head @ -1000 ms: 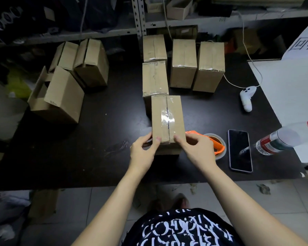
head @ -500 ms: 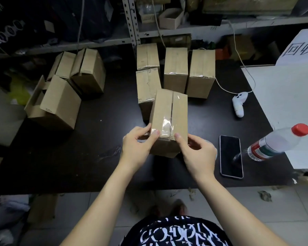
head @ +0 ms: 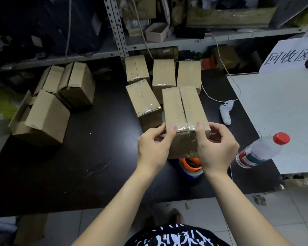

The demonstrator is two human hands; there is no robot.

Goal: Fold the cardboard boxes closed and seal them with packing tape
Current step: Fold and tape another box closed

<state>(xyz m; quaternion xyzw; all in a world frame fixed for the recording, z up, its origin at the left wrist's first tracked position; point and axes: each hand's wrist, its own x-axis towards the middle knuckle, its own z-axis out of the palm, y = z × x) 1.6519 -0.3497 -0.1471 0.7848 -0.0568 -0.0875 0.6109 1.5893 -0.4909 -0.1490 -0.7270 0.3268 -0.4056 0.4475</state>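
Both of our hands grip the brown rectangular cardboard box [head: 183,107], held up over the black table [head: 96,166]. Our left hand [head: 153,146] and right hand [head: 217,148] curl round its near end, thumbs pressing the clear tape at the top edge. An orange-handled roll of packing tape [head: 190,166] lies beneath. Four taped brown boxes [head: 164,75] stand just behind, and three more brown boxes [head: 48,118] sit well apart at left.

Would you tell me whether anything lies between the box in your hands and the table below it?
Likely yes: the tape roll lies on the table under the near end of the box, which the left hand and right hand grip.
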